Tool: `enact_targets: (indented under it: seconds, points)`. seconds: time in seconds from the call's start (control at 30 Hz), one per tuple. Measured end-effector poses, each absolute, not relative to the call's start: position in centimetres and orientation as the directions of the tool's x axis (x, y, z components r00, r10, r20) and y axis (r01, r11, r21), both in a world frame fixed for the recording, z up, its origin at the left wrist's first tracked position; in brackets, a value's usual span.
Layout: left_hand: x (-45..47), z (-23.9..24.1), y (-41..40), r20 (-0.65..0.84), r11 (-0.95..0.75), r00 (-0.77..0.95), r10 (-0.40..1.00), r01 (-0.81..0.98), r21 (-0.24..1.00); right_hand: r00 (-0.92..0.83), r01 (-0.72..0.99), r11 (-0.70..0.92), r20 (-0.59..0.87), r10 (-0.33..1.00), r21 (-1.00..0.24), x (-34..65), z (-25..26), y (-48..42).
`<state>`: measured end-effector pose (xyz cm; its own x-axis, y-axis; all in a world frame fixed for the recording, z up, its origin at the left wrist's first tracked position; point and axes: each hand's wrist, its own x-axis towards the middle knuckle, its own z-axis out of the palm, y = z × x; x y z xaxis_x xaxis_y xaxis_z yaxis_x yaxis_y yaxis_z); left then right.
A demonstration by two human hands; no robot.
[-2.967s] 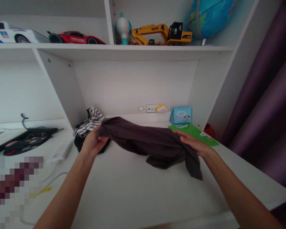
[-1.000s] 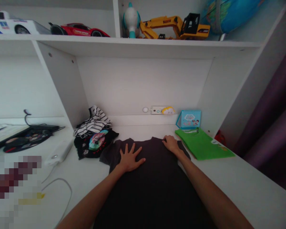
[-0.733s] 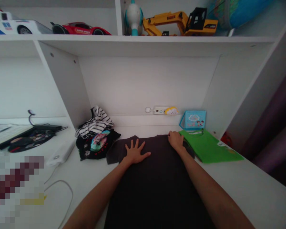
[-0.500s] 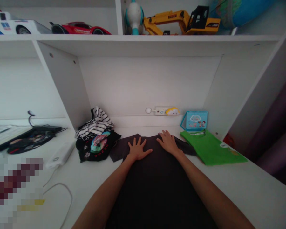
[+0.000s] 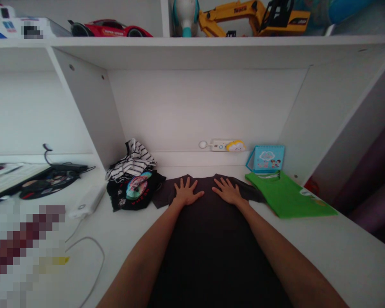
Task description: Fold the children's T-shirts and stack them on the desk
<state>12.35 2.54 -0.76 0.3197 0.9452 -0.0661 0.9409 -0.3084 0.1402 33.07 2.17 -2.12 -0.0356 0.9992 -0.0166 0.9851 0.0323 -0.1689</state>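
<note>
Up top, the shelf (image 5: 192, 42) carries a red toy car (image 5: 111, 28) on the left side and a yellow toy excavator (image 5: 255, 16) on the right, with a white and teal toy (image 5: 184, 17) between them beside the divider. Below it, in the open bay over the white counter (image 5: 324, 244), a small blue calendar (image 5: 267, 158) stands against the back wall, and a power strip (image 5: 221, 146) runs along the wall to its left.

Down on the counter, a dark grey T-shirt (image 5: 211, 248) lies spread flat, collar towards the back wall, body running towards the camera. Left hand (image 5: 186, 192) is flat on it, fingers fanned wide, palm down near the collar on the left. Right hand (image 5: 227, 191) is flat too, fingers spread, just beside the left one on the other side of the collar, the two near but not touching. Neither hand grips anything.

Left of the shirt sits a heap: a striped garment (image 5: 132, 160) on top of a black printed garment (image 5: 134, 191), its edge just beside the shirt's sleeve. On the right, a folded green shirt (image 5: 287, 197) lies just beside the other sleeve.
</note>
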Motion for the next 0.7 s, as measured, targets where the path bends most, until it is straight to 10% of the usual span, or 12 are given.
enact_targets:
  seconds: [0.3,0.7]
  points:
    - [9.5,1.2,-10.1,-0.102,-0.583,0.604,0.791,0.793,0.177,-0.215,0.961,0.206,-0.03,0.976,-0.183,33.7,-1.4,-9.0]
    - [7.1,1.4,-15.1,-0.112,-0.538,0.571,0.813,0.811,0.228,-0.181,0.968,0.186,0.044,0.982,-0.169,35.3,-3.0,-16.0]
